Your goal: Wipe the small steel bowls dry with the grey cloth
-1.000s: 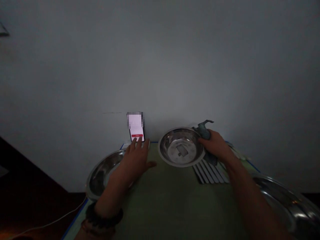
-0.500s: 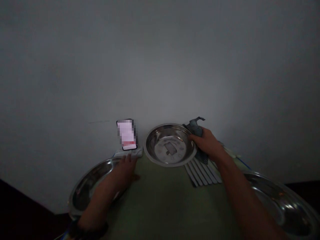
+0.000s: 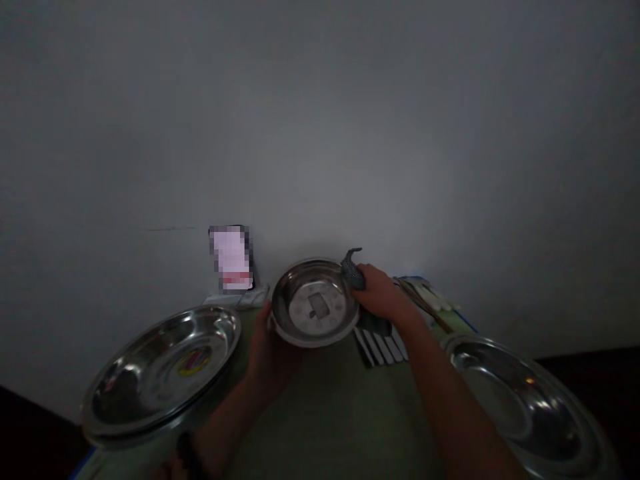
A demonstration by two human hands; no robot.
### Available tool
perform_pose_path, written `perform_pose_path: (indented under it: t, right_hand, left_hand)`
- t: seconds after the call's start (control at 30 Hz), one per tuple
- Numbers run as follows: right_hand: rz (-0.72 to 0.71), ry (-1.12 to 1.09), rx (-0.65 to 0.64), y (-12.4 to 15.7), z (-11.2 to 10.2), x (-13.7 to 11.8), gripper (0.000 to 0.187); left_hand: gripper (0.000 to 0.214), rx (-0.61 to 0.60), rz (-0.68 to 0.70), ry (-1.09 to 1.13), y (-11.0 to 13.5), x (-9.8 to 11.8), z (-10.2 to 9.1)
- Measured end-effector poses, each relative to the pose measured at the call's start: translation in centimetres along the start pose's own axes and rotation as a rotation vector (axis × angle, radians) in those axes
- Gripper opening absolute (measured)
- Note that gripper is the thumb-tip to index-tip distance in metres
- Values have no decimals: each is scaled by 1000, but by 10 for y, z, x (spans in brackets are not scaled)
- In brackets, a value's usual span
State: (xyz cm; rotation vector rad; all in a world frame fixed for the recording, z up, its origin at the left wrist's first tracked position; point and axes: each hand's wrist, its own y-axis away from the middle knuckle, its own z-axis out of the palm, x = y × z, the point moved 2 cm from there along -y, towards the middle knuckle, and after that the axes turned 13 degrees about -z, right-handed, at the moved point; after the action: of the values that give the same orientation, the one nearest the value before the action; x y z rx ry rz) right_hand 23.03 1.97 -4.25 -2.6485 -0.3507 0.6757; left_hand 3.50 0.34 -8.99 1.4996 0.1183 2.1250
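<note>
A round stainless steel bowl (image 3: pixel 293 319) with a dull rectangular patch on its bottom is tilted toward me in the middle of the view. My left hand (image 3: pixel 267 357) grips its left rim, the thumb along the edge and the fingers hidden underneath. At the right rim my right hand (image 3: pixel 377 293) is closed on a dark mesh cloth (image 3: pixel 353 272), pressing it against the bowl. Part of the cloth sticks up above the rim. Below my right hand lies a row of light-handled cutlery (image 3: pixel 383 348) on the green table (image 3: pixel 340 420).
Stacked wide steel dishes (image 3: pixel 145 380), the top one bearing a colourful sticker, stand at left. Another large steel dish (image 3: pixel 520 400) is at right. A phone (image 3: pixel 233 257) leans against the grey wall (image 3: pixel 320 133). More white-handled utensils (image 3: pixel 433 295) lie at the back right.
My left hand has come from beside the left dishes to the bowl's left rim. My right hand and cloth stay at the right rim. The view has shifted somewhat.
</note>
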Motion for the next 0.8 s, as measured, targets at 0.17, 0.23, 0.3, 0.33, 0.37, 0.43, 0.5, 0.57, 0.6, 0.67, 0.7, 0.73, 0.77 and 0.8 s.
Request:
perform_pose_path:
  t: [0.17,0.23,0.3,0.33,0.37,0.43,0.5,0.57,0.6,0.67,0.7,0.73,0.77,0.8]
  right_hand:
    - [86,84,257,0,-6,-16,24]
    - [67,91,316,-1,-2,-31,26]
    - [-15,31,191,-2,11,-47,30]
    - [-65,-23,61,-2,20,-55,33]
    - [-111,-94,-111,-1,30,-61,33]
    - [-177,-165,-403,4,49,-69,37]
    - [-175,-115,-513,8,64,-71,42]
    - [-113,-5,-472,11,75,-70,39]
    - [-76,34,-451,13,81,-69,36]
    - [-20,110,-364,14,90,-65,33]
    - [-8,160,-279,13,92,-63,32]
    - [-9,209,-174,13,93,-60,32]
    - [-26,251,-62,12,94,-57,34]
    - [-57,282,43,11,93,-55,34]
  left_hand:
    - [57,128,-86,66,-1,-20,-10]
    - [56,124,-36,94,-3,-22,-14]
    - [56,100,26,132,-5,-24,-17]
    - [55,94,45,154,-6,-25,-18]
    - [53,92,54,182,-8,-26,-20]
    - [50,98,49,268,-11,-30,-21]
    - [45,93,25,369,-13,-34,-20]
    - [42,53,-13,449,-14,-36,-17]
    - [42,33,-30,476,-14,-37,-16]
    - [41,31,-33,513,-13,-37,-13]
    - [41,47,-20,526,-12,-36,-13]
    - [41,69,-6,532,-12,-36,-12]
    - [40,89,5,532,-11,-36,-12]
    - [40,102,16,525,-11,-36,-13]
